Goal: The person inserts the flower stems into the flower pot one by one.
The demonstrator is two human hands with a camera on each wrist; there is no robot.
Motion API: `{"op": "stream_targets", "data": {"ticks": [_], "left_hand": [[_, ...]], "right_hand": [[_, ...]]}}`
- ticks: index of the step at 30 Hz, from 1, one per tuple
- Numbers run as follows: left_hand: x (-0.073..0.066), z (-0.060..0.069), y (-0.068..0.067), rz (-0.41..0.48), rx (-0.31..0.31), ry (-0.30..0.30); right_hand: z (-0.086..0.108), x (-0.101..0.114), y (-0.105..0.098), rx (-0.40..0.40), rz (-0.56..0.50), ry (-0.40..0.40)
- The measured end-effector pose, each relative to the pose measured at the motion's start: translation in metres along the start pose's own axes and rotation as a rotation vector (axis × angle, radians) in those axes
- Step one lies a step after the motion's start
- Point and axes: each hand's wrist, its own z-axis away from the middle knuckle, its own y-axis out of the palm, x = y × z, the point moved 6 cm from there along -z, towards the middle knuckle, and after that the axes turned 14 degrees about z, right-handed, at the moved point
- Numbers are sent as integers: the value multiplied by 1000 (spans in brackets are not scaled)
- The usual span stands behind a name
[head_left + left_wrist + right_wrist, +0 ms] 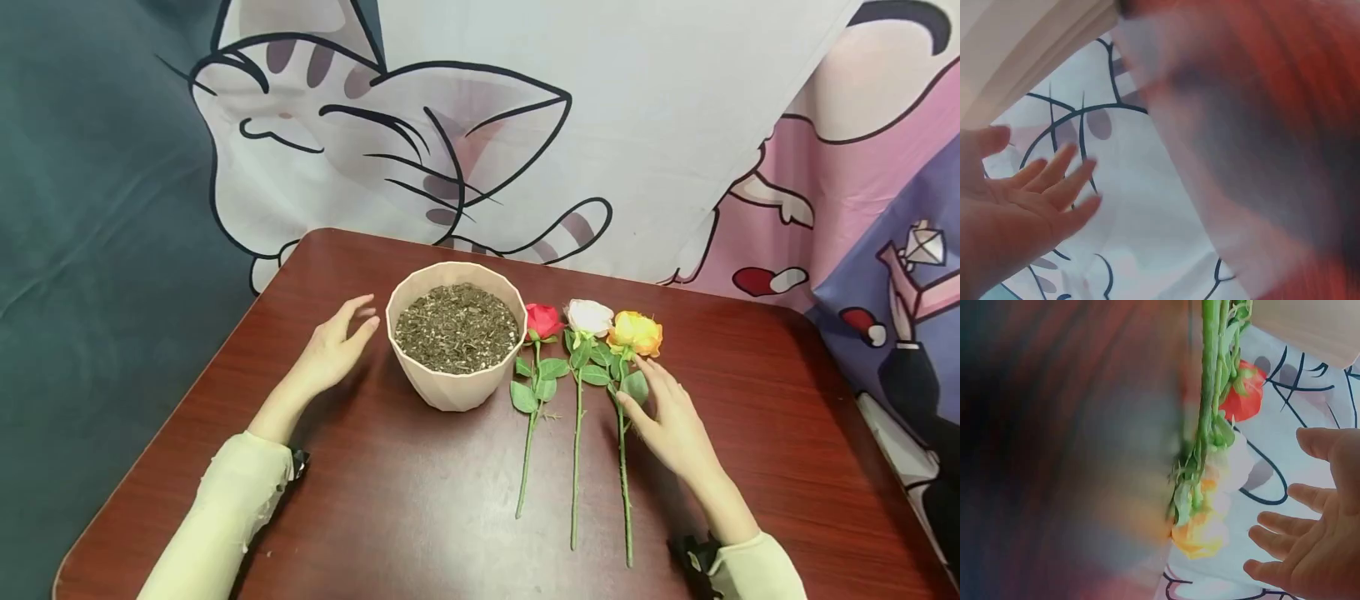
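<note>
On the far left hangs a plain dark green cloth [90, 250]. Next to it is a white cloth with a striped cartoon cat [300, 183]. In front stands a shiny red-brown wooden bench [427, 500], and its near edge is cut off.

The left hand [337, 343] comes in from a pale cream sleeve [217, 517], which the bottom edge cuts off. Its fingers are spread and loose, just beside the pot, and it holds nothing. A small black thing [300, 463] peeks out at the wrist, too hidden to make out.

Next is the big pale pink pot with flat sides [453, 392]. It stands upright on the bench, full of dark crumbly soil [459, 329]. In the left wrist view, the bench is a red blur.

Right of the pot three flowers lie in a row. First is a red rose with a green stem [543, 321], its bloom partly hidden behind the pot's rim. Then comes a pinkish-white rose with a green stem [589, 317], then a yellow-orange rose with a green stem [635, 333].

The right hand [671, 421] is by the yellow-orange rose, with fingers spread. The head view makes touching hard to tell, but the right wrist view shows a gap.
</note>
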Motion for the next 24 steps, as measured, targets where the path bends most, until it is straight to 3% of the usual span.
{"op": "stream_targets", "data": {"ticks": [4, 7, 10, 14, 17, 24], "left_hand": [[-6, -2, -5, 112, -88, -55], [-16, -1, -8, 155, -130, -61], [-30, 1, -7, 134, -126, -55], [-45, 0, -2, 76, -98, -57], [-50, -4, 0, 69, -92, -60], [-57, -12, 3, 88, -89, -59]], "right_hand": [[7, 11, 3, -26, 27, -47], [10, 23, 5, -51, 57, -101], [13, 35, 5, -63, 87, -132], [16, 49, 7, -23, 81, -146], [18, 61, 10, 5, 73, -158], [22, 82, 18, -10, 96, -177]]}}
